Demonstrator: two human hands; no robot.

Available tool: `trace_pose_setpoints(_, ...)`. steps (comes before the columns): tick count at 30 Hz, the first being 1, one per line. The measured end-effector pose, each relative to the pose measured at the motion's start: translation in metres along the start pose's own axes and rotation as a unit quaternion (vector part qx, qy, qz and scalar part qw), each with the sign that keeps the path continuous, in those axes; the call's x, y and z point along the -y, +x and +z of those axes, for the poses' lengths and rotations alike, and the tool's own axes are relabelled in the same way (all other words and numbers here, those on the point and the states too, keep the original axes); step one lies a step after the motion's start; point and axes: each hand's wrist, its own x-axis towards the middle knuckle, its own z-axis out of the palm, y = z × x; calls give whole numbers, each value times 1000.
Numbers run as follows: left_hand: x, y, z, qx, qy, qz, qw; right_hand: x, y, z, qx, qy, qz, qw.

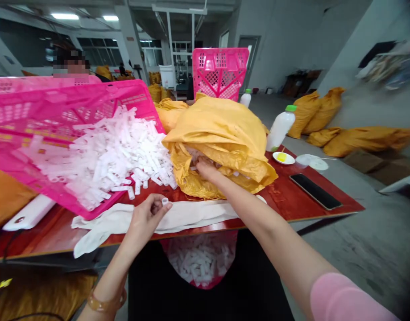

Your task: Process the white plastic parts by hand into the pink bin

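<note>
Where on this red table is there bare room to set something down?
Bare strip between the yellow sack and the phone, running to the front edge. Smaller patch at front left, before the pink crate, left of the white cloth. The centre is crowded with white tubes.

The left grip [147, 217] pinches a small white tube [164, 201] over a white cloth [191, 214] at the near edge of the red table [291, 198]. The right grip [206, 169] reaches into the mouth of a yellow sack [221, 129], its fingertips hidden. Left of the sack, a tilted pink crate [40, 111] spills a heap of white tubes [114, 151] onto the table; a black phone [315, 191] lies to the right.
</note>
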Motion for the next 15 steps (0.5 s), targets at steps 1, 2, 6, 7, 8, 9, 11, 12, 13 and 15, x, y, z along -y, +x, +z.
trace_pose_setpoints(1,-5,-8,-2,1,-12,1,1000,2,-3,1,-5,-3,8,1000)
trace_pose_setpoints(2,-8,-15,-5,1,-18,0,1000,3,-9,1,-12,-5,16,1000)
trace_pose_setpoints(6,-17,-34,-7,-29,-66,-26,997,8,-70,-9,-45,42,19,998)
trace_pose_setpoints(7,-21,-36,-5,-43,-91,-35,994,13,-92,-12,-48,100,12,994)
trace_pose_setpoints(8,-25,-38,-1,-58,-115,-44,991,20,-115,-15,-46,178,5,983)
trace_pose_setpoints(9,-29,-40,3,-72,-135,-50,987,29,-137,-17,-36,249,-4,968)
trace_pose_setpoints(11,-40,-43,13,-88,-147,-50,984,47,-174,-18,-11,348,-19,937)
trace_pose_setpoints(12,-45,-45,18,-84,-141,-39,986,55,-189,-17,2,373,-20,928)
trace_pose_setpoints(13,-50,-47,22,-71,-132,-21,988,61,-199,-17,12,384,-16,923)
trace_pose_setpoints(15,-56,-52,28,-32,-116,23,992,69,-213,-16,30,376,-7,926)
